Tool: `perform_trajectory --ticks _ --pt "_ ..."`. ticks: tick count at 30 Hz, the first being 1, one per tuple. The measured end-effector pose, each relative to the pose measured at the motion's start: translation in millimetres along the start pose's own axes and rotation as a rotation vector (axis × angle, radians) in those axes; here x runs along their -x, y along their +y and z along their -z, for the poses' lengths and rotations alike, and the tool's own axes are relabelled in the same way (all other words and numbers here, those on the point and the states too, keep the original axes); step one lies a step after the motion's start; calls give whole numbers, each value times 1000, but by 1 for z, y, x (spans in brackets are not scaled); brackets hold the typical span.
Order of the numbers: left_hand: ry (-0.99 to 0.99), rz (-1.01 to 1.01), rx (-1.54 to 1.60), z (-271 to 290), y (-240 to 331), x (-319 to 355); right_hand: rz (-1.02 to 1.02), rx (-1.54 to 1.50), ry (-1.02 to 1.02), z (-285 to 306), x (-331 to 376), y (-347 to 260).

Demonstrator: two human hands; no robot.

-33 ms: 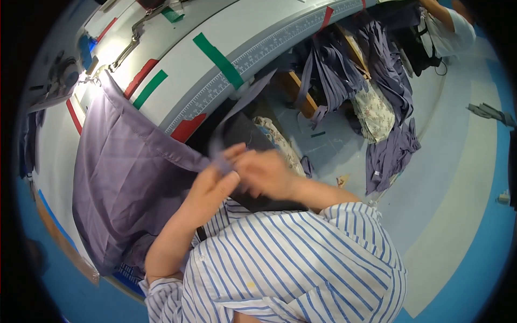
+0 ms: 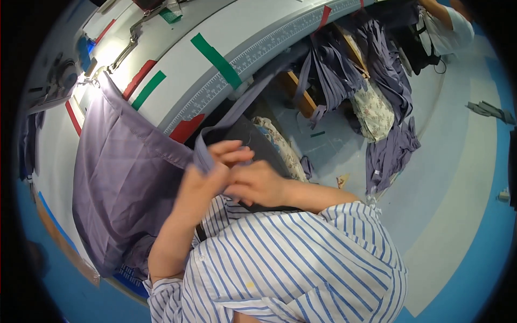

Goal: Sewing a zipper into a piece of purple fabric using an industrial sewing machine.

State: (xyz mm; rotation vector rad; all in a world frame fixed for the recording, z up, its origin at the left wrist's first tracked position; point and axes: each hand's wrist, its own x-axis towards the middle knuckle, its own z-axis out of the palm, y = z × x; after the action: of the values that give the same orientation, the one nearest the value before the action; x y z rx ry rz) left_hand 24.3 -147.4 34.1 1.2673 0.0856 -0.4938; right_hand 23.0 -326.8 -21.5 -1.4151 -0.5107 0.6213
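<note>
A large purple cloth (image 2: 118, 161) hangs over the table's near edge at the left. Its hemmed upper border runs from the lit sewing machine needle area to my hands. From under the table a narrow purple fabric strip (image 2: 237, 110) comes up and loops beside my left hand (image 2: 207, 175). That hand, partly blurred, is closed on the strip where it meets the cloth's border. Right against it is my right hand (image 2: 258, 184), its fingers curled inward. Whatever those fingers pinch is hidden behind them.
A white table (image 2: 177, 67) with a ruler strip (image 2: 215, 86) and green and red tape curves across the top. Below it, purple strips (image 2: 331, 70) hang by a wooden bar (image 2: 301, 94) and floral cloth (image 2: 374, 113). Another person's arm (image 2: 439, 13) shows at the upper right.
My left hand has shifted slightly left and its fingers have lifted. The strip now forms a clearer loop beside it. My right hand has moved a little lower.
</note>
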Motion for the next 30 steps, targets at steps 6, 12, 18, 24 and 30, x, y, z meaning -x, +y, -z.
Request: perform_trajectory --ticks 6,12,18,24,30 --pt "257 -365 494 114 -1 57 -485 -412 -252 8 -3 22" --pt "214 -719 827 153 72 89 -396 -131 -436 11 -17 16" --pt "583 -18 -163 94 41 85 469 483 -259 -17 -62 -13" --pt "514 119 -549 76 28 91 778 725 -144 -10 -125 -40" --pt "479 -556 357 75 40 94 500 438 -482 -80 -114 -30"
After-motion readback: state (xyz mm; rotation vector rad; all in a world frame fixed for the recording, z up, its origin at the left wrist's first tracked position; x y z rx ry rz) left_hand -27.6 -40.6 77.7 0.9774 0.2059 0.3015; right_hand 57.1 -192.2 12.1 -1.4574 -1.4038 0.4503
